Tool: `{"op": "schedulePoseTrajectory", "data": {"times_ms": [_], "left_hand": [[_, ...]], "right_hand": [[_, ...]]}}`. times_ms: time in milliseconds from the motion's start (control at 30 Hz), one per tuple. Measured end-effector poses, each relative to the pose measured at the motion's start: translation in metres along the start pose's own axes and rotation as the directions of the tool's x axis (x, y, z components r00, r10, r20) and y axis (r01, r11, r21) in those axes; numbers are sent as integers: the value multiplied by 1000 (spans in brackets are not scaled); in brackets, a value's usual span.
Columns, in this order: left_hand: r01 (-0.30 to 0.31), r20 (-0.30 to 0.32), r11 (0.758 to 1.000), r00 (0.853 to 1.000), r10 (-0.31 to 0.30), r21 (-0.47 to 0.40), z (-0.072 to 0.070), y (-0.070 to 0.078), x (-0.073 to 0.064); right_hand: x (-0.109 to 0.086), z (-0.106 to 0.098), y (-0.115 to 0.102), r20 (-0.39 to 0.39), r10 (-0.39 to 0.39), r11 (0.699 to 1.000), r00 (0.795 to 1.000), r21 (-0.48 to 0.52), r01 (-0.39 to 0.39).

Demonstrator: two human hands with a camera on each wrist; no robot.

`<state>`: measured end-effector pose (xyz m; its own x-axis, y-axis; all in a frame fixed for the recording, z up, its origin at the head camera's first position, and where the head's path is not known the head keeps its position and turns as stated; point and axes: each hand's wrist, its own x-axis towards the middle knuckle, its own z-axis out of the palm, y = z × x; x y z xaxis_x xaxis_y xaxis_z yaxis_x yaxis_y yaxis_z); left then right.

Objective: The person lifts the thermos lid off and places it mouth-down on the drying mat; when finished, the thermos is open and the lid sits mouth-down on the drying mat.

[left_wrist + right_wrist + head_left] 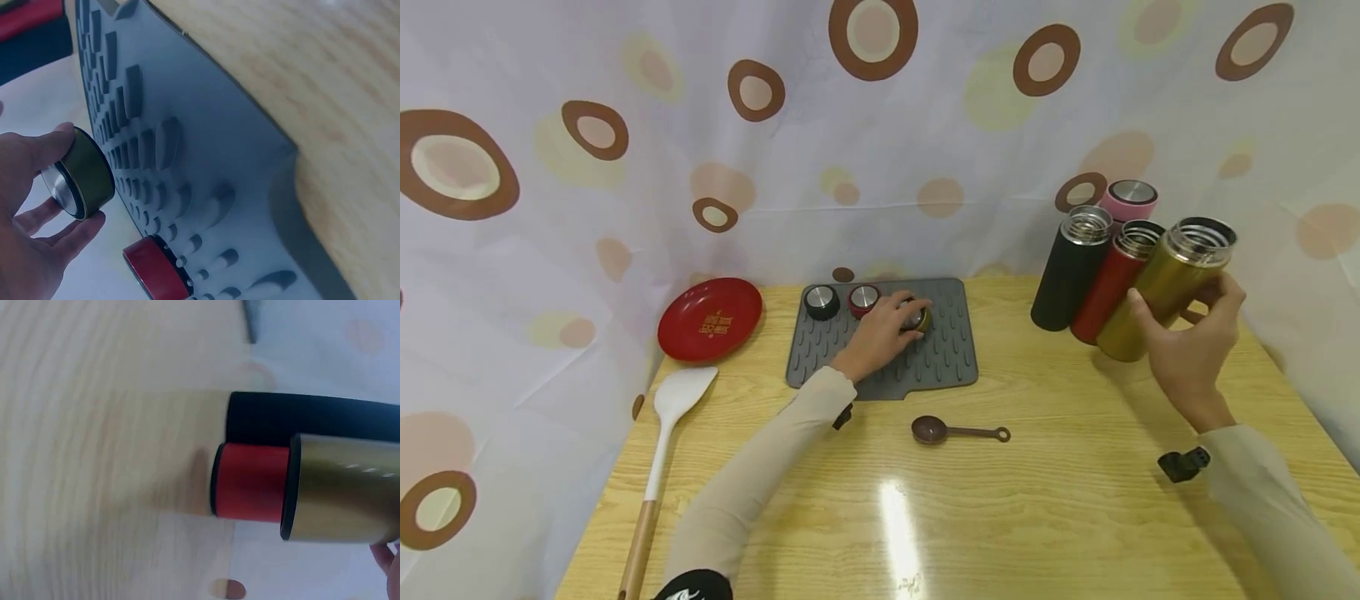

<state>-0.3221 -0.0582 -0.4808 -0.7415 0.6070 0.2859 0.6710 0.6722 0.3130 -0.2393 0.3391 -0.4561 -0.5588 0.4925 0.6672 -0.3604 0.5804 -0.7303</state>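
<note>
With my left hand (883, 335) I hold the gold lid (919, 318) between thumb and fingers, over the right part of the grey mat (951, 346), where the red lid (862, 300) and the black lid (822, 302) stand more to the left. My right hand (1195, 358), at the right side, is closed around the gold bottle (1172, 279), its bottom raised from the table (1037, 517), just beside the red bottle (1105, 287). Nearer to me, between both arms, lies the brown spoon (931, 430).
</note>
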Motion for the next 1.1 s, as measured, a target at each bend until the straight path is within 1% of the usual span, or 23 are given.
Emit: {"op": "schedulePoseTrajectory", "data": {"times_ms": [67, 133, 200, 267, 367, 433, 467, 567, 633, 700, 767, 833, 933, 1033, 1100], "left_hand": [[9, 9, 1000, 1000, -9, 14, 1, -2, 3], [19, 16, 999, 1000, -19, 29, 3, -4, 7], [30, 23, 999, 999, -31, 43, 4, -5, 12], [44, 27, 997, 999, -46, 56, 4, -6, 16], [50, 27, 996, 998, -52, 73, 5, -7, 22], [46, 30, 995, 998, -49, 85, 6, -7, 26], [40, 31, 995, 999, -43, 91, 6, -8, 28], [25, 36, 994, 999, -29, 110, 5, -9, 34], [25, 44, 992, 999, -30, 126, 5, -10, 39], [32, 61, 989, 997, -41, 142, 4, -12, 44], [53, 84, 987, 994, -66, 153, 5, -13, 48], [77, 100, 985, 991, -93, 152, 7, -14, 52], [121, 111, 985, 985, -134, 120, 10, -14, 57], [132, 117, 987, 983, -143, 95, 14, -14, 63], [138, 125, 985, 981, -151, 107, 15, -13, 66]], "right_hand": [[3, -1, -10, -43, 55, 998, 998, 29, -54], [7, -3, -18, -68, 93, 995, 993, 50, -89], [11, -5, -23, -80, 103, 994, 992, 55, -99], [15, -6, -21, -81, 102, 994, 991, 44, -99], [20, -7, -16, -71, 111, 994, 991, 31, -109], [25, -8, -11, -57, 136, 991, 989, 25, -135], [28, -8, -7, -47, 163, 986, 986, 30, -162], [39, -8, 7, -23, 253, 966, 967, 51, -252], [49, -6, 19, -3, 305, 950, 952, 64, -304], [57, -5, 31, 10, 326, 943, 945, 67, -326], [62, -3, 41, 25, 336, 940, 941, 56, -337], [63, -2, 51, 39, 352, 934, 935, 40, -354], [61, -1, 63, 77, 391, 919, 917, 17, -394], [57, -1, 73, 108, 415, 908, 904, 14, -418], [55, -1, 78, 136, 404, 912, 904, 12, -410]]}}
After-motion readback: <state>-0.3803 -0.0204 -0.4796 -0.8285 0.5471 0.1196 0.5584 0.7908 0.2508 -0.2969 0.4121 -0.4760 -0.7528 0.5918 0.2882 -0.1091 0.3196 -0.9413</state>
